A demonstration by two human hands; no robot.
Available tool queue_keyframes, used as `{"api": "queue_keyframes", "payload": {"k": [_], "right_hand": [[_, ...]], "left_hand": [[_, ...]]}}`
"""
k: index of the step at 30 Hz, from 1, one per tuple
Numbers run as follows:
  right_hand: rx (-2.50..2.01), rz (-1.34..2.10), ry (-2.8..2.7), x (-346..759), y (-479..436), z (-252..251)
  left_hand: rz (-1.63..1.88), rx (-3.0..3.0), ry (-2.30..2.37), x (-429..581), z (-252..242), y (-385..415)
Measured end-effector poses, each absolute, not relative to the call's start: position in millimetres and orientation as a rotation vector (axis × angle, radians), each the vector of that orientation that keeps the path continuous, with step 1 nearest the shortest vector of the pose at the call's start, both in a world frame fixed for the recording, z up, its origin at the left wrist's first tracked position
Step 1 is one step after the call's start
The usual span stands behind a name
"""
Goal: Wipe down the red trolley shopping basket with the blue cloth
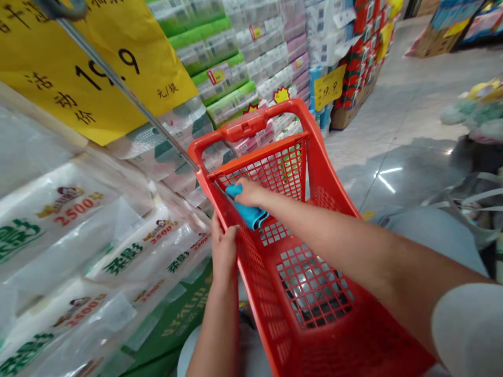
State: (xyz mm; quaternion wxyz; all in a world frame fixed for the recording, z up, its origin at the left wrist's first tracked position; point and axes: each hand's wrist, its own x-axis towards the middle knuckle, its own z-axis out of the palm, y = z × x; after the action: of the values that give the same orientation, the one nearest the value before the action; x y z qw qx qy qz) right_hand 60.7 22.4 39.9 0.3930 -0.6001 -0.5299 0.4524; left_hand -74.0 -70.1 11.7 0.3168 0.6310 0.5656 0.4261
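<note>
A red plastic shopping basket (314,157) with mesh walls stands tipped in front of me. My right hand (248,192) reaches inside it and presses a blue cloth (250,213) against the inner left wall, fingers closed over the cloth. My left hand (223,245) grips the basket's left rim from outside, thumb hooked over the edge. A metal rod (129,97) runs from the top left down to the basket's corner.
Packs of tissue paper (78,235) in clear wrap are stacked at my left under a yellow price sign (78,68). More stacked packs (255,57) line the aisle ahead. Grey tiled floor (412,115) opens to the right, with bags (475,120) at the right edge.
</note>
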Motion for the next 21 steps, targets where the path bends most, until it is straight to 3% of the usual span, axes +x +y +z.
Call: {"api": "queue_keyframes", "payload": {"k": [9, 16, 18, 21], "right_hand": [[-0.986, 0.739, -1.247, -4, 8, -34], [-1.409, 1.002, -1.155, -15, -16, -110], [-1.458, 1.016, -1.117, -19, -15, -105], [-1.375, 0.974, -1.126, -18, -4, -59]], "left_hand": [[1.356, 1.334, 1.303, -76, 4, -76], [1.307, 1.212, 1.35, -77, 5, -79], [1.292, 1.28, 1.376, -79, 2, -79], [1.3, 1.341, 1.412, -81, 0, -77]]}}
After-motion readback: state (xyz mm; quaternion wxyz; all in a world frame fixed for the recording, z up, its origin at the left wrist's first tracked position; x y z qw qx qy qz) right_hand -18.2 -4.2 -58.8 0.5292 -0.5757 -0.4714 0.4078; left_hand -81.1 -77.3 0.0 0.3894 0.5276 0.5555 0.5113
